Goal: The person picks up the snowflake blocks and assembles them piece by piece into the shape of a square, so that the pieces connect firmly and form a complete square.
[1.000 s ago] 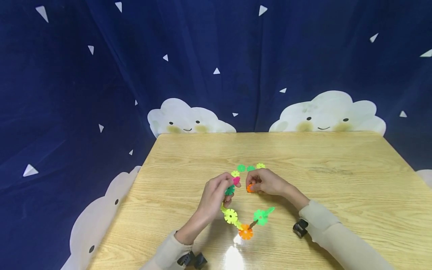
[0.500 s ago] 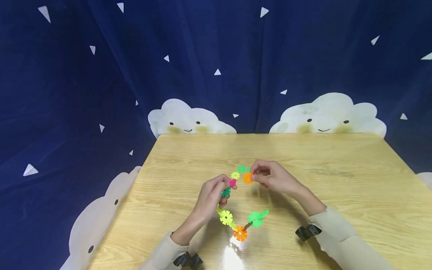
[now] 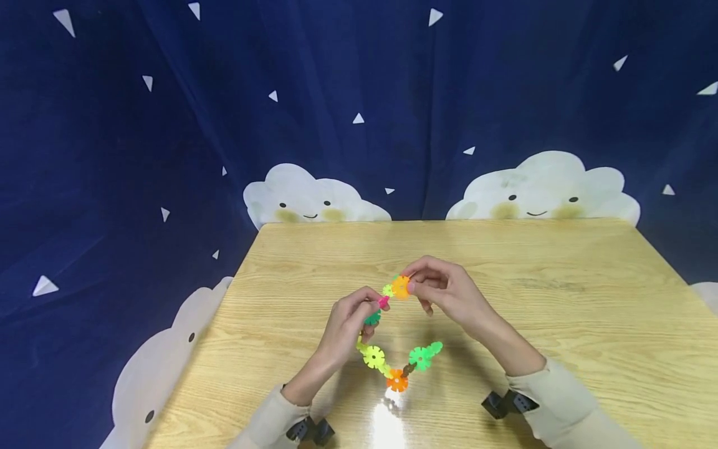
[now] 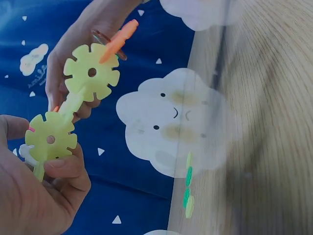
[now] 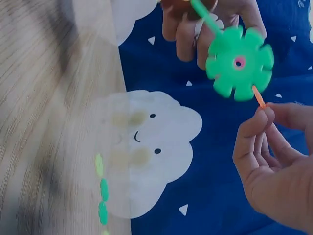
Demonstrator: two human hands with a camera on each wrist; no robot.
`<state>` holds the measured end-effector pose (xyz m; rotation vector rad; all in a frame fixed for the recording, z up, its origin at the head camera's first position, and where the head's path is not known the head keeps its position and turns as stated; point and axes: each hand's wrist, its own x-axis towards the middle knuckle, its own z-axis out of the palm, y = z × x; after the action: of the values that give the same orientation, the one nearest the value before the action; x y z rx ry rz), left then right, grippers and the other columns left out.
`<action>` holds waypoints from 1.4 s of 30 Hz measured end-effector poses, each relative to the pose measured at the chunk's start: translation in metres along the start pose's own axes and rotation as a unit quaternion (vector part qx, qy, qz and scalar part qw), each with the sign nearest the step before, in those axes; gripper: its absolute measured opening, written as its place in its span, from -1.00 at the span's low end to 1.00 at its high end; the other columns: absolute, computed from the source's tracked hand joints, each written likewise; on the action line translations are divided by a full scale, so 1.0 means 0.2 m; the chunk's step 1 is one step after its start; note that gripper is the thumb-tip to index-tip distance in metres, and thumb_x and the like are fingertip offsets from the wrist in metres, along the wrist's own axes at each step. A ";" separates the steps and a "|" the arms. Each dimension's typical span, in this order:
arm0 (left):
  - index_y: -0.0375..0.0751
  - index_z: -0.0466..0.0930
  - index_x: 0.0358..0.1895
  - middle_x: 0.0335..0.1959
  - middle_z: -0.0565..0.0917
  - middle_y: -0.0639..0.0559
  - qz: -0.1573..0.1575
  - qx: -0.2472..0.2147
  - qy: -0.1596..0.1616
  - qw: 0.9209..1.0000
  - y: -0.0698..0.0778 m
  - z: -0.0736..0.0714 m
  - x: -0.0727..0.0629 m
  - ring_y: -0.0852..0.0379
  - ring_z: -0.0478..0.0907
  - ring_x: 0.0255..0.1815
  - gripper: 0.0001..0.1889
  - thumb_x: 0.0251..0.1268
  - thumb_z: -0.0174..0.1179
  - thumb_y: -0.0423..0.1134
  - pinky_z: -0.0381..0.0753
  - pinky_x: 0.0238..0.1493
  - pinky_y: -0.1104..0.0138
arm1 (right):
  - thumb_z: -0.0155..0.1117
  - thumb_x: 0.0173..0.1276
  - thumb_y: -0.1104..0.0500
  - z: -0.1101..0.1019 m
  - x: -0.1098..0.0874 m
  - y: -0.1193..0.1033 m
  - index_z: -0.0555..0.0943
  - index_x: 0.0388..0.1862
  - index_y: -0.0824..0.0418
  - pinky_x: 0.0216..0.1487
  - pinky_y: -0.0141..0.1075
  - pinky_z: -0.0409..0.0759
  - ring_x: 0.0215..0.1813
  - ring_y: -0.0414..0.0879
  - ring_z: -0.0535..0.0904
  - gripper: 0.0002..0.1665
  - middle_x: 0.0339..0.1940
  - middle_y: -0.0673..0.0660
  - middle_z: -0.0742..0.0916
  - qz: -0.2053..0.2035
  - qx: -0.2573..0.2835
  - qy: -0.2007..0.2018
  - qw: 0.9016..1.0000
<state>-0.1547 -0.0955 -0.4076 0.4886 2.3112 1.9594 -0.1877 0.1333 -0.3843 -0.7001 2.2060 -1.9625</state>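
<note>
My left hand (image 3: 343,325) holds one end of a chain of notched flower-shaped discs, near its pink disc (image 3: 384,302) and teal disc (image 3: 373,318). From there the chain hangs through a yellow disc (image 3: 373,357), an orange disc (image 3: 397,380) and a brown disc (image 3: 408,370) to a green disc (image 3: 419,358) with another green one at its tip. Between thumb and finger, my right hand (image 3: 451,293) pinches a separate orange disc (image 3: 401,287), close to the pink one. In the right wrist view this orange disc (image 5: 259,97) appears edge-on; whether it touches the chain I cannot tell.
Farther back on the wooden table (image 3: 561,330) lie several loose discs, including a yellow disc (image 3: 388,290); my right hand hides some of them. The left wrist view shows loose green discs (image 4: 189,176) in a row. A blue curtain (image 3: 336,75) hangs behind the table.
My right hand has lifted the orange disc off the table and brought it left, close to the pink disc. My left hand has shifted slightly left with the chain.
</note>
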 end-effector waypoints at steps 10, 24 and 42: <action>-0.29 0.61 -0.07 -0.53 0.45 0.04 0.002 -0.013 0.000 1.000 0.00 0.02 -0.01 0.19 0.34 -0.60 -0.76 0.45 0.01 -0.24 0.38 -0.56 0.47 | 0.35 0.46 0.29 0.04 -0.01 -0.01 0.67 0.01 0.25 -0.52 -0.27 0.58 -0.56 0.02 0.50 -0.82 -0.38 0.19 0.68 -0.017 -0.017 0.003 1.000; -0.16 0.61 -0.10 -0.52 0.59 0.02 0.009 0.048 0.017 0.999 0.02 0.04 -0.02 0.16 0.44 -0.51 -0.80 0.44 0.05 -0.16 0.49 -0.34 0.38 | 0.39 0.38 0.39 0.07 -0.02 -0.01 0.72 -0.21 0.26 -0.48 -0.29 0.61 -0.53 0.01 0.61 -0.93 -0.36 0.30 0.67 -0.041 -0.032 0.024 0.998; -0.14 0.58 -0.13 -0.50 0.60 -0.01 0.062 0.079 0.019 0.995 0.02 0.06 -0.02 0.20 0.47 -0.49 -0.85 0.47 0.09 -0.16 0.45 -0.45 0.43 | 0.42 0.36 0.36 0.06 -0.02 -0.03 0.77 -0.20 0.26 -0.42 -0.33 0.54 -0.55 0.12 0.61 -0.92 -0.43 0.28 0.67 -0.005 -0.024 0.023 0.999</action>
<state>-0.1474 -0.0850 -0.4062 0.6262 2.5295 1.8605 -0.1782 0.1244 -0.3813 -0.6818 2.2880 -1.9553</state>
